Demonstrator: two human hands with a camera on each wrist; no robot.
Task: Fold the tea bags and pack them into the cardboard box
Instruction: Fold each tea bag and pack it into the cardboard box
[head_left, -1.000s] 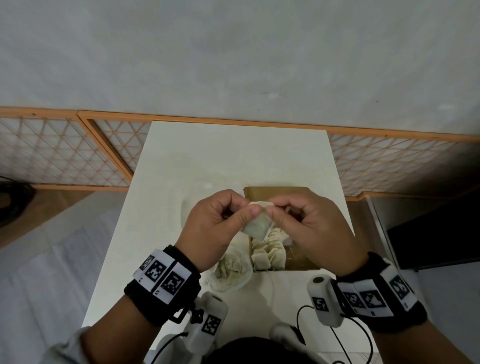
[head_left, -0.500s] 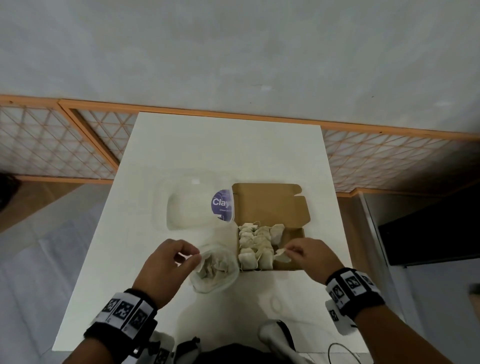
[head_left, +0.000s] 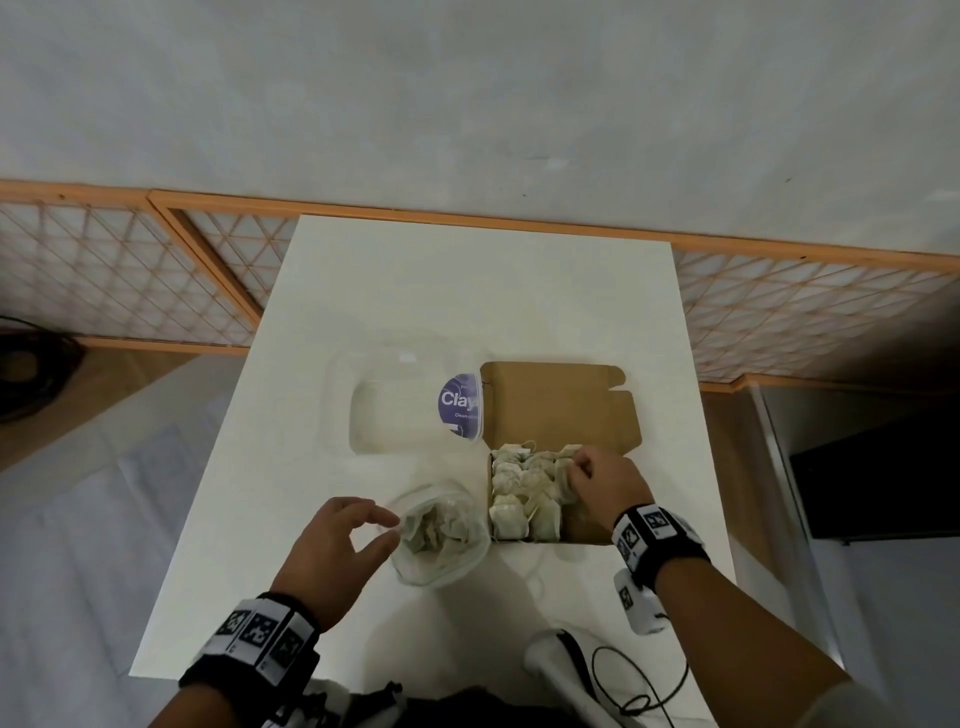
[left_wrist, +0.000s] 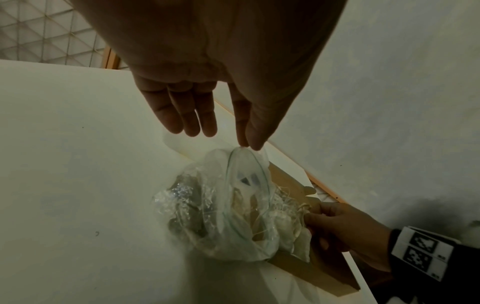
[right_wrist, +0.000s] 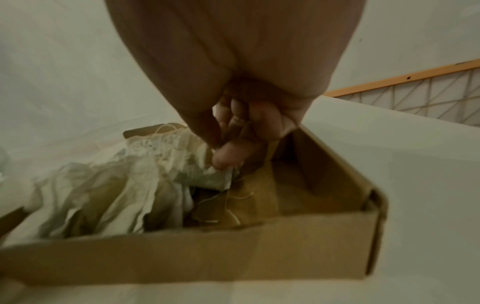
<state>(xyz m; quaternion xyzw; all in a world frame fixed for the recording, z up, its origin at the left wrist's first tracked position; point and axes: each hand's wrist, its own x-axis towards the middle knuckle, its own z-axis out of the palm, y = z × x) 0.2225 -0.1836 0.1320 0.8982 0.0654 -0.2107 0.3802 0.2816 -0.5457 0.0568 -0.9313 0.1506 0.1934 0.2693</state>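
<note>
Since half a second ago, the right hand (head_left: 605, 480) has moved deeper into the box (head_left: 587, 527), toward its far side, and its grip pinches a tea bag (right_wrist: 207, 170) among the packed ones. Left hand (head_left: 332, 553) has come to the plastic bag (head_left: 441, 535) on the desk (head_left: 467, 291); thumb and forefinger pinch its rim, other fingers spread. More tea bags lie inside this bag.

A brown cardboard box (head_left: 558, 405) sits at centre right of the frame on a white table (head_left: 467, 291), holding pale cream tea bags (head_left: 524, 488). At centre, a clear container lid (head_left: 395, 405) bears a purple label with white lettering. Black wristbands (head_left: 657, 540) carry black-and-white square markers.
</note>
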